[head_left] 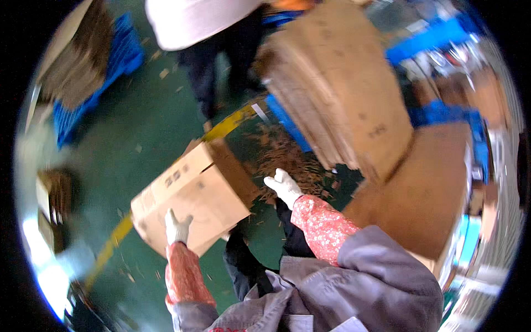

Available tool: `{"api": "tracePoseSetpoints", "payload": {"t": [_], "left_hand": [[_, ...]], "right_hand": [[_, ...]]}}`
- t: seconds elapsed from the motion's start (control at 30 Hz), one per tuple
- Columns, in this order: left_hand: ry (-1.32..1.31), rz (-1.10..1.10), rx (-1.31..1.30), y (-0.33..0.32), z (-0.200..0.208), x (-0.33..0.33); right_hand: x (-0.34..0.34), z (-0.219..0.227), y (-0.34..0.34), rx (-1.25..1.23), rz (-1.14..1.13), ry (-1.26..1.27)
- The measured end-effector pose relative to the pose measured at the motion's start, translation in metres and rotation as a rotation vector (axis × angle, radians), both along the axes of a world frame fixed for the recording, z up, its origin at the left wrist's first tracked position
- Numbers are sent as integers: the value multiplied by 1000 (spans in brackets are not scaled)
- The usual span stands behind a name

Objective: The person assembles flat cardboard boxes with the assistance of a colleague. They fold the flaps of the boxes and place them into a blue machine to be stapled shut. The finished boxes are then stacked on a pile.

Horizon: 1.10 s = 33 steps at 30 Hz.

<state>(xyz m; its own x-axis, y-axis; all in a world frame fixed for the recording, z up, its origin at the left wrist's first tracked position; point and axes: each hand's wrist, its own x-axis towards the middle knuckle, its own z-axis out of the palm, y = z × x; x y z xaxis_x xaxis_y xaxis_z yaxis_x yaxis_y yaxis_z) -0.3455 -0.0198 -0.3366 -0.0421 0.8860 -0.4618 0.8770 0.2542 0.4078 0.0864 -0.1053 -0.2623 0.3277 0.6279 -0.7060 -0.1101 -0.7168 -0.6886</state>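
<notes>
Carton [207,193]: sits ahead & left of torso, across yellow floor line [229,122]; tan, boxed up, dark slit along upper edge, darker brown panel on R side. Resting on floor or lifted: can't tell.
Contents: hidden by carton walls, can't tell if full.
L hand [178,228]: white glove, lies over carton's near face, seems to touch; fingers straight, thumb spread wide, wraps round nothing.
R hand [286,189]: white glove, hangs off carton, just to its R; thumb & fingers loosely apart, holds nothing visible.
Scraps [285,155]: lie loose on green floor [160,116], beyond R hand.
R pallet [290,124]: blue, bears flat cardboard stack [354,83], leaning.
L pallet [124,47]: blue, bears another cardboard stack [80,74], well apart from carton.
Co-worker [204,22]: stands beyond carton, pale top, dark trousers.
</notes>
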Motion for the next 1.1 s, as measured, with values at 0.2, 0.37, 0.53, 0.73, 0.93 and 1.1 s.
{"api": "tracePoseSetpoints", "payload": {"t": [0.2, 0.37, 0.53, 0.73, 0.93, 1.1], "left_hand": [[-233, 23, 34, 26, 41, 95], [-285, -277, 47, 33, 144, 215], [-239, -788, 293, 59, 222, 307], [-125, -1393, 561, 65, 317, 442], [-93, -1625, 768, 52, 304, 493], [78, -1673, 907, 65, 269, 481]], "right_hand": [[76, -1, -41, 136, -1005, 487], [131, 11, -26, 378, -1512, 561], [178, -22, 4, 476, -1571, 610], [177, -15, 14, 518, -1359, 587], [143, 52, 26, 389, -1096, 559], [127, 20, 7, 539, -1184, 748]]}}
